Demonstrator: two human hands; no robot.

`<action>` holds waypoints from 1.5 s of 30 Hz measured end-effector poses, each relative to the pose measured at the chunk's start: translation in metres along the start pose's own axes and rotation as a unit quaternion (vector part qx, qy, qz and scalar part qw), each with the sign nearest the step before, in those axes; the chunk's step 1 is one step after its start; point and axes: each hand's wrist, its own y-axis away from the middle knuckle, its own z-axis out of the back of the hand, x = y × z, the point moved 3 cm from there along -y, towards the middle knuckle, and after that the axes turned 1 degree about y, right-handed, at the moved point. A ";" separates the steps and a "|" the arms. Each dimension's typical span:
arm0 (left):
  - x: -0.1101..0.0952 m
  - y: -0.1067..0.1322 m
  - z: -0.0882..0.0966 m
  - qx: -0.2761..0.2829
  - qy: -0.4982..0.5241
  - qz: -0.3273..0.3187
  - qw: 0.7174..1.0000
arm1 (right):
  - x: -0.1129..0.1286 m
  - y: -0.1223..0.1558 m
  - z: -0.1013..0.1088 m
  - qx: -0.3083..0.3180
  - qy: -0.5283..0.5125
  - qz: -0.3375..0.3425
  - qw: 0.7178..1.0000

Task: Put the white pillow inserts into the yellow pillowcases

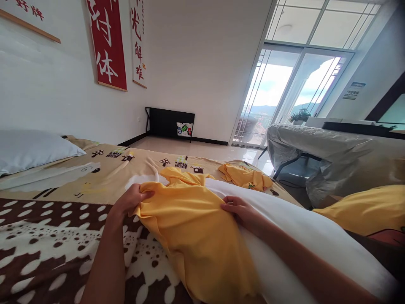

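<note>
A yellow pillowcase [193, 223] is stretched between my two hands and hangs toward me. Its left edge is bunched in my closed left hand [134, 200]. My right hand [242, 211] pinches the opposite edge between thumb and fingers. Along the right side of the cloth lies a white pillow [284, 223], partly covered by the pillowcase and my right forearm. Whether the pillow is inside the case I cannot tell. Beyond my right hand, a second crumpled yellow cloth [245, 176] rests on the bed.
The bed has a beige patterned sheet [142, 162] and a brown-and-white spotted blanket [63, 240]. Another white pillow [31, 147] lies at far left. To the right are a yellow cushion-like thing [370, 207] and a plastic-covered table [354, 147]. A black panel [164, 122] stands by the wall.
</note>
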 end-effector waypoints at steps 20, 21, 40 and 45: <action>-0.011 0.006 -0.004 -0.046 0.104 -0.016 0.993 | 0.000 0.000 0.001 0.001 0.005 0.009 1.000; -0.013 0.007 -0.005 -0.055 0.122 -0.015 0.991 | -0.001 0.000 0.001 0.000 0.006 0.009 1.000; -0.015 0.001 0.000 -0.162 0.272 0.019 0.948 | -0.022 0.080 -0.034 0.070 0.024 -0.070 0.995; -0.014 0.001 -0.004 -0.161 0.319 0.031 0.934 | -0.033 0.108 -0.020 0.049 0.055 -0.058 0.996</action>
